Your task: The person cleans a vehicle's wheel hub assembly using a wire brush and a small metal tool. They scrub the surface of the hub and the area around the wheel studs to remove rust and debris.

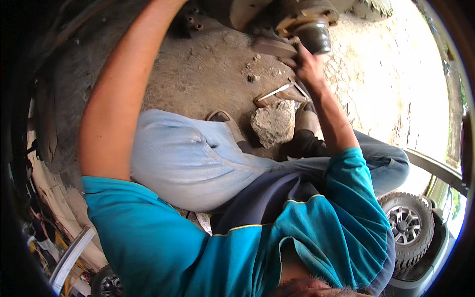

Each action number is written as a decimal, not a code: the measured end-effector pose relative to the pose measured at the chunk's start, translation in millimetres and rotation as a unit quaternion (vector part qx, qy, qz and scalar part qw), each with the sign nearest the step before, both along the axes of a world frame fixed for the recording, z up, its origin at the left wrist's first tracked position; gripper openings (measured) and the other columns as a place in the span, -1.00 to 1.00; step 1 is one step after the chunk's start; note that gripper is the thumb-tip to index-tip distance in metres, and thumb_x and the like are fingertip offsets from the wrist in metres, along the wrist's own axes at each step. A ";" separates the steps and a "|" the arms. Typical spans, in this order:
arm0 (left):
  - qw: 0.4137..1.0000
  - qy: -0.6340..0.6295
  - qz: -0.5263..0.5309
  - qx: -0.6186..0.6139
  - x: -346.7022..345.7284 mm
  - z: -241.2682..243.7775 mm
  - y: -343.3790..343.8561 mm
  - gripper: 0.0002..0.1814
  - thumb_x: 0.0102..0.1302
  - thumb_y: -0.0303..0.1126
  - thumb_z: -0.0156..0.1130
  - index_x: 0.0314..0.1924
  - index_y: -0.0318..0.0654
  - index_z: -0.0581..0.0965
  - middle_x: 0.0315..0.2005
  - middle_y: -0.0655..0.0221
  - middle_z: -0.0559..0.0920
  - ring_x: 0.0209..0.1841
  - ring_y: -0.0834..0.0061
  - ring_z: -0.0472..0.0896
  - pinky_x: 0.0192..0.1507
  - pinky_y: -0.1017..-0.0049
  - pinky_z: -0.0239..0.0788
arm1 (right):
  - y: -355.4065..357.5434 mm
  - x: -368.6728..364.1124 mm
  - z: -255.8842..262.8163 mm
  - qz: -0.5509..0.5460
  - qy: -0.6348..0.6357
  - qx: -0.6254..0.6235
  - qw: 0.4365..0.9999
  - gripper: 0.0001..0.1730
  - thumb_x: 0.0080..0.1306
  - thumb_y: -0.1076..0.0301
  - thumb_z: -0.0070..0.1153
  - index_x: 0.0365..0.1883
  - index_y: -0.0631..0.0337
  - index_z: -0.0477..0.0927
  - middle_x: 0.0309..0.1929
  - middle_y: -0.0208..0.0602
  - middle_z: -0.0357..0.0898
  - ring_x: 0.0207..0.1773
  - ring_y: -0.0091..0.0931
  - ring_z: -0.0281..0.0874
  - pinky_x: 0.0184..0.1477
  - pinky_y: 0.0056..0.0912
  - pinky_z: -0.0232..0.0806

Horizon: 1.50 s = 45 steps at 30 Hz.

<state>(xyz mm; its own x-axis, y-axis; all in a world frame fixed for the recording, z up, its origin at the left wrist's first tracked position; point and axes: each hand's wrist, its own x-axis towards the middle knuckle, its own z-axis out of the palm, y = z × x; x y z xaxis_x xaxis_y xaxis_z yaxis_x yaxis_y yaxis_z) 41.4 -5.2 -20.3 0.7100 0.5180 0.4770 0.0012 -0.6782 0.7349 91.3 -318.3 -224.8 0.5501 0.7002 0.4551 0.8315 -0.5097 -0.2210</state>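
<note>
My right hand (310,68) is closed around the end of a brown, bar-shaped part (276,47), blurred so that its exact kind is unclear. Just above and beside it is a greasy wheel hub assembly (306,18) with a dark, rounded metal cylinder (315,36) sticking out toward me. My left arm (115,96) reaches up past the top edge, so my left hand is out of view. Dark metal underbody parts (237,13) hang between the two arms.
Between my shoes sits a rough rock (274,120), with a thin white tool (274,92) behind it. Small stones (254,78) lie on the dirt floor (193,74). A wheel with a knobbly tyre (406,226) is at right; another wheel (109,282) is at lower left.
</note>
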 end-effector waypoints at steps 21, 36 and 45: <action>0.996 -0.090 0.017 0.001 17.1 -12.7 5.1 -0.03 0.35 0.50 -0.18 -0.13 -0.44 0.65 -0.22 -0.13 0.69 0.05 -0.02 0.62 0.13 0.20 0.35 | -21.4 11.6 -10.7 0.002 0.075 0.068 0.995 -0.51 0.14 0.17 0.47 -0.05 0.21 0.59 -0.16 -0.12 0.71 -0.16 -0.26 0.72 -0.09 -0.19 0.53; 0.996 -0.087 0.027 -0.021 10.8 -12.8 9.9 0.05 0.30 0.57 -0.23 -0.06 -0.46 0.62 -0.16 -0.22 0.65 0.09 0.01 0.60 0.14 0.21 0.34 | 46.5 -16.3 4.9 0.025 -0.032 0.057 0.998 -0.44 0.09 -0.03 0.44 -0.29 0.24 0.45 -0.54 -0.21 0.41 -0.44 -0.26 0.52 -0.36 -0.10 0.37; 0.994 -0.090 -0.053 -0.039 10.0 -12.0 11.0 0.01 0.28 0.59 -0.22 -0.23 -0.40 0.62 -0.35 -0.03 0.67 -0.14 0.04 0.61 0.02 0.19 0.35 | 46.1 -12.4 0.7 0.053 -0.009 0.070 0.996 -0.43 0.07 -0.07 0.44 -0.33 0.20 0.44 -0.50 -0.20 0.47 -0.44 -0.21 0.48 -0.35 -0.14 0.36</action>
<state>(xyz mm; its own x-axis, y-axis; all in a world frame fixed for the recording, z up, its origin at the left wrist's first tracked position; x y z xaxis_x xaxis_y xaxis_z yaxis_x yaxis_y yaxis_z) 51.4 5.7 -32.4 0.6696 0.4859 0.5617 -0.2026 -0.6081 0.7676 78.9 -272.2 -224.1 0.4682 0.6825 0.5613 0.8830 -0.3849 -0.2685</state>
